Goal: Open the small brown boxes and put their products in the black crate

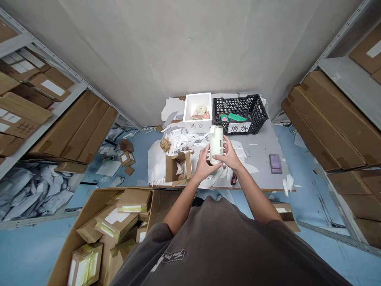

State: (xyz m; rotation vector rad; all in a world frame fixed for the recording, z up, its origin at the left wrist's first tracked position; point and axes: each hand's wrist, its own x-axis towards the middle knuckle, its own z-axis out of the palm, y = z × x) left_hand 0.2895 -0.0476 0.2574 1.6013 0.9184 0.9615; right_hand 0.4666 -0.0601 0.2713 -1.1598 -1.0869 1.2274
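White, tall, round bottle (216, 143) sits between your left grip (204, 166) and right grip (231, 156), both holding its lower half, over the grey tabletop (262, 145).

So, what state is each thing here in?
Bottle: upright, held.
Left fingers: around the bottle.
Right fingers: around the bottle.
Small box: open, scraps inside.
White bin: open, partly filled.
Black crate: open, partly filled.
Big box: open, holding parcels.
Brown paper: crumpled.
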